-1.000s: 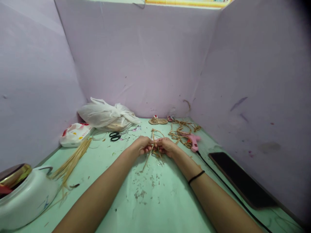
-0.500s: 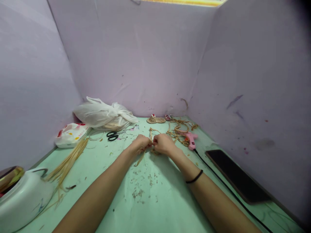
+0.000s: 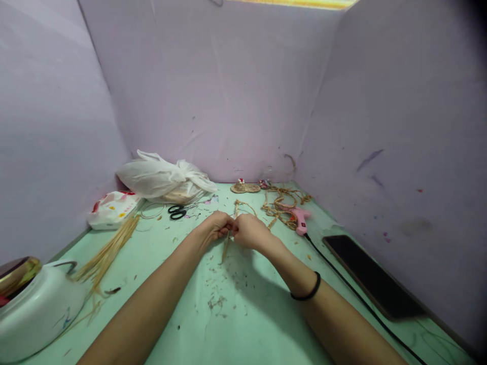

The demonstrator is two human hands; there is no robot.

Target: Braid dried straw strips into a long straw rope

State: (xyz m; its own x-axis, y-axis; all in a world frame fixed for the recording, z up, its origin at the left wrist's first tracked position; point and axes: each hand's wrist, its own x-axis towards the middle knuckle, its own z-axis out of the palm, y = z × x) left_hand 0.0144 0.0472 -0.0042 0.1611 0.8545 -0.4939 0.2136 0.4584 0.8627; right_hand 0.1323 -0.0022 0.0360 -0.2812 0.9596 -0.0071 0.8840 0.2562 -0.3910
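My left hand (image 3: 217,226) and my right hand (image 3: 249,232) meet over the middle of the table, fingers pinched together. Both are closed around a braided straw cord (image 3: 236,207), most of which they hide. Below the fingers hangs a short loose end of straw strands (image 3: 225,249). Beyond my knuckles, part of the cord lies on the table and curves to the right. More braided cord (image 3: 279,200) is heaped to the right of my right hand, against a pink glue gun (image 3: 301,221).
On the green table (image 3: 213,329), black-handled scissors (image 3: 177,212), a white plastic bag (image 3: 163,177), a tissue pack (image 3: 112,210) and loose straw (image 3: 110,248) lie left, near a white pot (image 3: 41,314). A woven piece (image 3: 245,188) sits behind. A phone (image 3: 375,276) and black cable (image 3: 353,297) are right.
Both hands have shifted slightly left, and my right hand has rolled over toward the left fingers. The loose straw end now hangs more steeply below them.
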